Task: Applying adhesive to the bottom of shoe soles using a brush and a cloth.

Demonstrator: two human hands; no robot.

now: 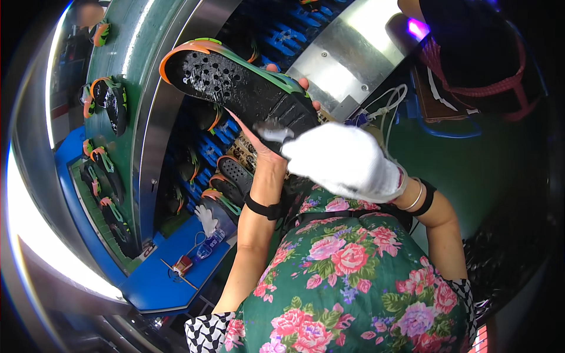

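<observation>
the left hand (pixel 268 126) holds a black shoe sole (pixel 238 88) from below, fingers curled around its edge, raised above the blue rack (pixel 218 141). the right hand (pixel 347 162), in a white glove, presses closed on the sole's near end.

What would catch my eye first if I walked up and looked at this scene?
Probably the black shoe sole with its orange and green rim, held up at centre by the bare left hand. Just right of it, the right hand in a white glove touches the sole's end. Down the left, more soles of the same kind sit on a green conveyor.
</observation>
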